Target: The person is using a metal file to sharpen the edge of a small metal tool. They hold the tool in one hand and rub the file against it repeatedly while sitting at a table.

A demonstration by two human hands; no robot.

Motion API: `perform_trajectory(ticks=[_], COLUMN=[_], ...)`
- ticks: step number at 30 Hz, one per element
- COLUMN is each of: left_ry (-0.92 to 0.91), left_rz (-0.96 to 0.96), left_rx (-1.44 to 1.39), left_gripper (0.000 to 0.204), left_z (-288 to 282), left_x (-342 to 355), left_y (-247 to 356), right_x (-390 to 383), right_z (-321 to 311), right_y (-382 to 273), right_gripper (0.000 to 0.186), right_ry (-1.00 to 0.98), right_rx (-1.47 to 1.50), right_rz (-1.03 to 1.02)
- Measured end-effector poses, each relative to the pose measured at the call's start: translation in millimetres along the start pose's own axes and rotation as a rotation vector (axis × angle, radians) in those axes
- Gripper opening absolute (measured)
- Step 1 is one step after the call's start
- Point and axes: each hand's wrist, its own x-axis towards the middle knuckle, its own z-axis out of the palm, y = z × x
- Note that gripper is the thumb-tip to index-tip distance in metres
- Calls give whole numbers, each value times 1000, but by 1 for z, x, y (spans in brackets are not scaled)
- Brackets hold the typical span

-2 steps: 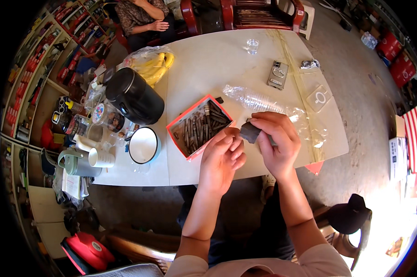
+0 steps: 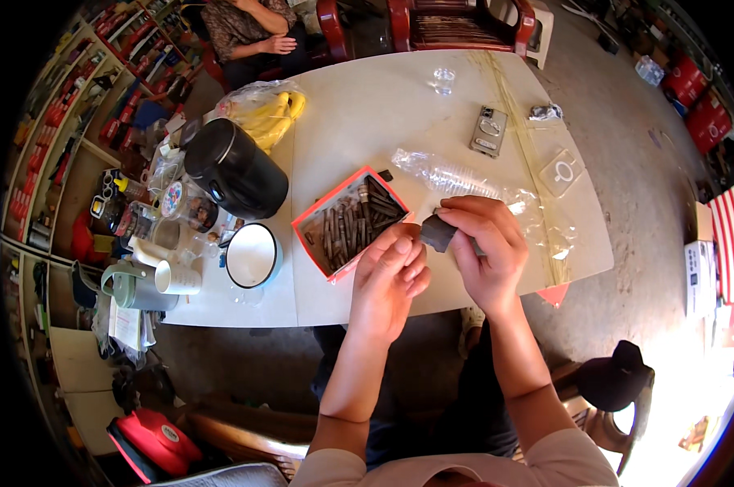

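My right hand (image 2: 489, 243) pinches a small dark grey, flat-looking piece (image 2: 438, 234) between thumb and fingers. It could be a folded scrap of sandpaper or cloth; the kind is not clear. Close beside it on the left, my left hand (image 2: 393, 276) has its thumb and fingertips pressed together at the piece's left edge. Whatever those fingertips hold is hidden. Just behind my left hand lies an open red-rimmed box (image 2: 308, 217), holding many slim dark metal-looking rods (image 2: 352, 227).
Left of the box stand a white enamel mug (image 2: 253, 256), a black lidded canister (image 2: 237, 169), jars, cups and bagged bananas (image 2: 278, 122). Beyond my hands lie a clear plastic bottle (image 2: 448, 174), a phone (image 2: 489, 131) and a glass (image 2: 443, 81). Another person (image 2: 249, 36) sits across the table.
The dark piece has tilted slightly in my right hand, showing more of its face. Both hands stay in nearly the same place.
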Motion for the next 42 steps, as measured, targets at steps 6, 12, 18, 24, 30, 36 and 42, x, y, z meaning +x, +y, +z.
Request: perform_trajectory(ticks=[6,12,18,24,30,36,42], left_ry=[135,208,223,244,246,270,281], left_rz=[170,301,417,465,552,532,568], left_rx=[172,222,360,463,555,536,558], left_gripper=[12,12,15,14,14,14,16], left_z=[-7,-3,-2,3,-1,-1,-1], left_x=[9,15,17,18,20,22,21], left_y=[-4,-7,-15,-20,-23,-25,-26], right_x=[1,0,-8,-6,-4,0,2], right_z=[0,1,4,1,-2,-5,-4], right_y=[3,-2,0,1,1,2,2], right_gripper=[26,26,23,20,15,11,11], right_ry=[-144,-198,-175,-123,-128,-169,-147], right_rx=[-73,274,402,264,263,186,152], right_rz=[19,279,346,283,291,261,217])
